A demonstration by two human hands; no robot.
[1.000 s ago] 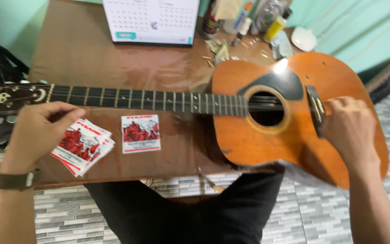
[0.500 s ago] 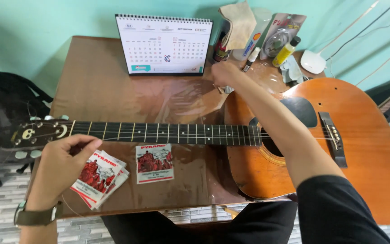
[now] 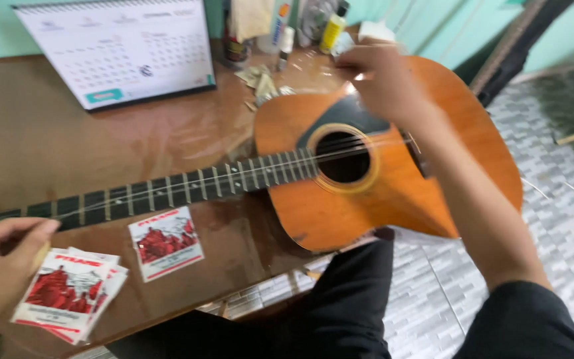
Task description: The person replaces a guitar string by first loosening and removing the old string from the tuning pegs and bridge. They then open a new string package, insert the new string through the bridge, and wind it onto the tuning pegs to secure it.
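Note:
An orange-brown acoustic guitar (image 3: 373, 199) lies flat on a glossy brown table (image 3: 68, 146), its dark neck (image 3: 167, 189) running to the left. My right hand (image 3: 380, 76) is blurred over the guitar's upper bout, close to the clutter at the table's back. Whether it holds anything is unclear. My left hand (image 3: 1, 262) is curled at the lower left, below the neck, touching a stack of red and white packets (image 3: 68, 296). One more such packet (image 3: 165, 242) lies alone beside the stack.
A desk calendar (image 3: 121, 53) stands at the back of the table. Small bottles (image 3: 333, 26) and crumpled paper scraps (image 3: 260, 80) crowd the back edge near the guitar. Grey tiled floor (image 3: 446, 292) and my dark trousers (image 3: 347, 312) lie below the table's front edge.
My right hand left the guitar's bridge, reached to the clutter at the back of the table, and now hovers over the upper bout. My left hand stayed by the packets.

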